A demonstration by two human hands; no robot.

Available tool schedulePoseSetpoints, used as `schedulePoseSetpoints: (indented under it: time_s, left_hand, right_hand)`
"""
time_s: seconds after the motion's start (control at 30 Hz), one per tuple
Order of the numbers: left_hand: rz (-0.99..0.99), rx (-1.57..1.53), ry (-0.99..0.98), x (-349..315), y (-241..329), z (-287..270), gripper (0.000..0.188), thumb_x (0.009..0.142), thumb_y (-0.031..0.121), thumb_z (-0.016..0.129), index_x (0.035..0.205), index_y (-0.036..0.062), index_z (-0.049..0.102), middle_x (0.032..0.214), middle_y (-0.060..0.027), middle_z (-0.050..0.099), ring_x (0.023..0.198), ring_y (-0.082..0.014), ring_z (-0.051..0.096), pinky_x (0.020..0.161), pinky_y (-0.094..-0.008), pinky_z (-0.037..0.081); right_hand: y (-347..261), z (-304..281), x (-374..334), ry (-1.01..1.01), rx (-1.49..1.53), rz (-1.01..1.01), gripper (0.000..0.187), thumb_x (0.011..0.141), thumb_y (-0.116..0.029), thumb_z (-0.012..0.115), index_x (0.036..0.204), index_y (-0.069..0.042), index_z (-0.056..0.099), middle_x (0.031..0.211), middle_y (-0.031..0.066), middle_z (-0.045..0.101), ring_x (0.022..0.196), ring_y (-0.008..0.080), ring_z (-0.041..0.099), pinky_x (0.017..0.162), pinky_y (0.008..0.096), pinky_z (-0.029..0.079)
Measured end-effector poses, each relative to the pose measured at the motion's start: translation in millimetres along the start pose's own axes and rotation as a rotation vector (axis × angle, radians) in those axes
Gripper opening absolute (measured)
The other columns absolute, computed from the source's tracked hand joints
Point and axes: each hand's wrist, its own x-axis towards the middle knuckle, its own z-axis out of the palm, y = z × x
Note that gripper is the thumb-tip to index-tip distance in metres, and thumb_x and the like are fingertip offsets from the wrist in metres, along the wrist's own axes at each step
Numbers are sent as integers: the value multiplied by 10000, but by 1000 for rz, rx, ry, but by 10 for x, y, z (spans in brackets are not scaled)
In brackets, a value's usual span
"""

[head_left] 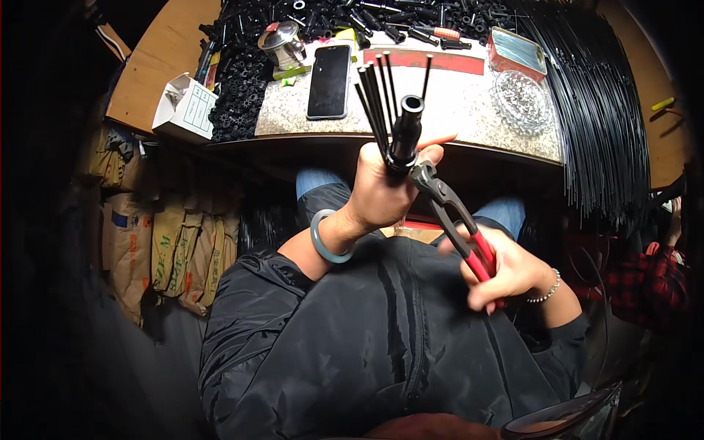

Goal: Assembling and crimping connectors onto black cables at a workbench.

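Note:
In front of my chest, my left hand [375, 192] is closed around a black hollow tubular fitting [405, 133], its round open end pointing up. Several thin black rods [375, 106] fan upward beside the fitting, their lower ends hidden at my grip. My right hand [507, 273] is wrapped round the red handles of a pair of end-cutting pincers [460, 220]. The dark jaws of the pincers are up against the base of the fitting, beside my left thumb; whether they bite on anything cannot be made out.
Ahead, the table [150, 66] bears a phone [329, 82], a metal pot [282, 45], a white box [185, 106], a rectangular tin [517, 53] and a clear glass dish [522, 101]. Black fittings [345, 20] heap behind; long black rods [598, 117] overhang rightward. Paper sacks [132, 242] stand left.

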Motion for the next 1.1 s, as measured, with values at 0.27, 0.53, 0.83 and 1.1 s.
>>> schedulePoseSetpoints:
  time_s: [0.27, 0.53, 0.83, 1.1]
  left_hand:
    - [-5, -84, 12, -26, -77, -40, 215, 883, 16, 540, 1066, -67, 618, 628, 78, 444, 554, 3, 355, 467, -182, 265]
    - [-94, -68, 45, -4, -114, -61, 215, 884, 18, 534, 1065, -40, 633, 565, 83, 411, 491, 6, 331, 435, -186, 241]
    - [-37, 3, 52, -6, -155, -86, 227, 886, 42, 543, 1086, -15, 634, 577, 88, 420, 503, 7, 334, 438, -194, 237]
    - [19, 15, 34, 5, -255, -52, 236, 872, 16, 543, 1087, -44, 622, 607, 74, 453, 540, -5, 377, 473, -181, 298]
  right_hand:
    - [-21, -60, 0, 34, -46, 166, 549, 703, 50, 649, 1201, 34, 419, 850, 97, 577, 800, 198, 623, 615, 304, 479]
    - [262, -87, 179, 445, -840, -544, 581, 831, -28, 563, 1355, 4, 315, 1011, 193, 513, 848, 316, 549, 799, 327, 446]
    - [163, -121, 181, 464, -781, -429, 512, 873, -22, 498, 1363, -35, 349, 1056, 162, 525, 849, 264, 542, 806, 303, 439]
    - [419, -169, 287, 414, -380, -296, 312, 957, -288, 449, 876, -2, 545, 565, 5, 477, 488, 62, 432, 460, 211, 368]
